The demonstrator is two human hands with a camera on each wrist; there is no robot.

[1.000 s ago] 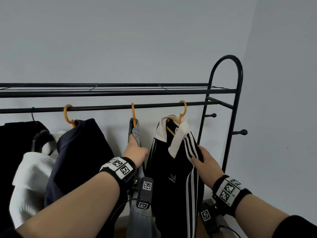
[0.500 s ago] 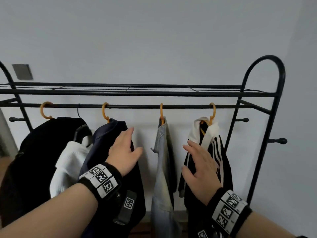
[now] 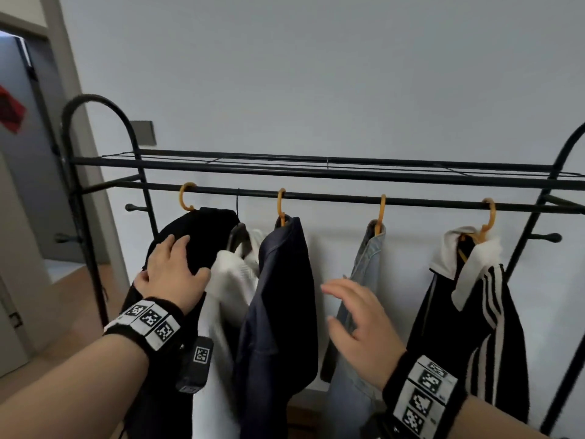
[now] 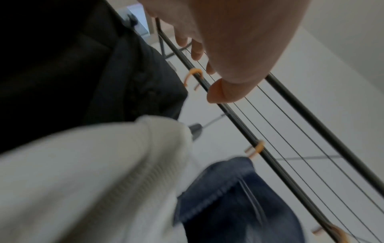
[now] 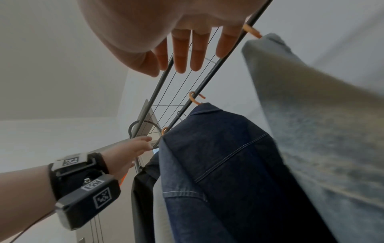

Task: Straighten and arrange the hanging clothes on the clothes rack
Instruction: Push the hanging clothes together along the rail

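black metal clothes rack (image 3: 327, 198) runs across the wall with five garments hanging off its rail, most on orange hooks. from the left: a black garment (image 3: 202, 236), a white knit top (image 3: 232, 280) tucked right beside it on a dark hanger, a dark navy jacket (image 3: 285, 296), a pair of light blue jeans (image 3: 368, 267), and way over on the right a black track jacket with white stripes (image 3: 474, 318) and a white collar.

left hand (image 3: 174, 270) rests on the shoulder of the black garment, fingers spread over the fabric and thumb toward the white knit, not really gripping anything. right hand (image 3: 357, 318) is loose in the air with fingers spread, holding nothing, sitting between the navy jacket and the jeans, a bit blurry. the two hands are well apart. both wrists have bands with black and white markers.
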